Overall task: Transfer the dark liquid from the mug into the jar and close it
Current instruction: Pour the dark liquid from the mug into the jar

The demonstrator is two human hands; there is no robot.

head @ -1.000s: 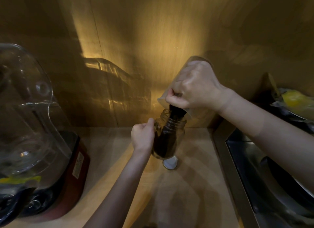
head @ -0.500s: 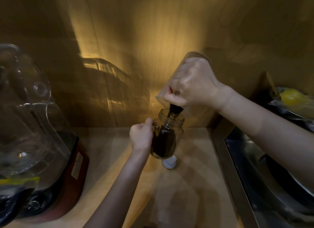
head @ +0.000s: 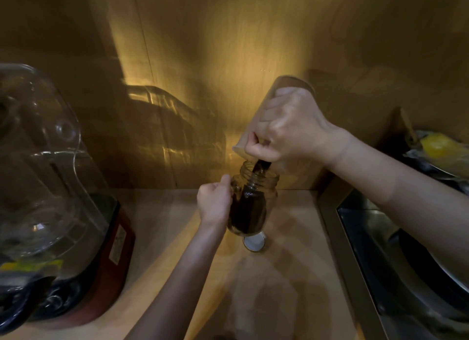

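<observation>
Glass jar [head: 252,202] stands on the counter, steadied by our left hand [head: 214,204] curled round its side. Right hand [head: 291,131], fist closed on the mug [head: 256,126], tips it above; dark liquid [head: 261,167] streams in. We keep the lip centred over the mouth and pour slowly. Lid [head: 253,242] lies just in front of the jar. Fill level is hard to read; mug's contents hidden.

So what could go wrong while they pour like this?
The dark stream must hit the jar's narrow mouth; a wobble of the tilted mug in the right hand could spill it. The left hand steadies the jar and might get splashed. The lid lies close, where drips could land.
</observation>
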